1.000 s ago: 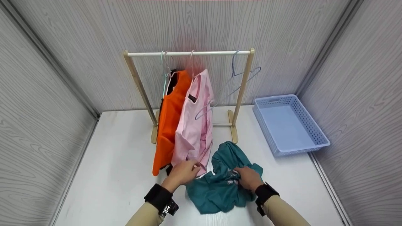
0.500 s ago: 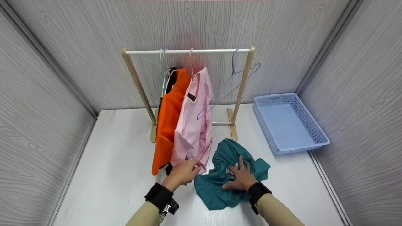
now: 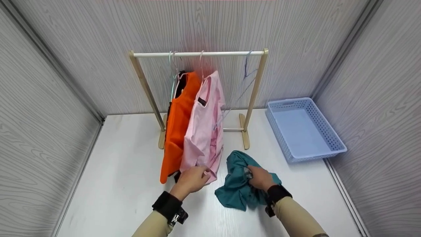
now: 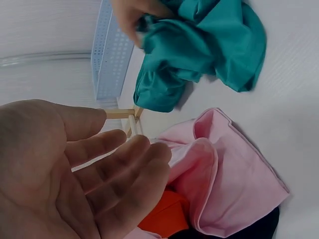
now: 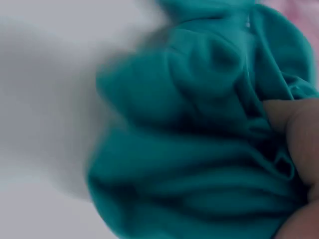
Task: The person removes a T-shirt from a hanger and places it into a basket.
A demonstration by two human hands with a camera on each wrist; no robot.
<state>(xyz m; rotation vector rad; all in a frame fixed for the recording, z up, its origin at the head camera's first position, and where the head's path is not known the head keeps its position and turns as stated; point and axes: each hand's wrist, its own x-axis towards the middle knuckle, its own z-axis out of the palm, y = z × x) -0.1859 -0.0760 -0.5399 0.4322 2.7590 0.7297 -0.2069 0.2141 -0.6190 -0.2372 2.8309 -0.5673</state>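
My right hand (image 3: 262, 178) grips a bunched fold of a teal garment (image 3: 235, 191), which hangs crumpled close over the white table. In the right wrist view the teal cloth (image 5: 174, 164) fills most of the picture, with fingers sunk into its folds. My left hand (image 3: 191, 179) is beside the lower hem of a pink shirt (image 3: 202, 141) on the rack. Seen from the left wrist, that hand (image 4: 99, 169) has its fingers loosely bent and nothing in them. An orange garment (image 3: 181, 121) hangs left of the pink one, with black cloth showing behind it.
A wooden clothes rack (image 3: 144, 89) with a white rod (image 3: 227, 53) stands at the back. From its right end hangs a bare blue hanger (image 3: 245, 70). To the right, a light-blue perforated basket (image 3: 302, 131) sits against the wall.
My right hand spread over the teal garment, then closed on it and gathered it into a smaller bunch. The blue hanger has turned. My left hand has hardly moved.
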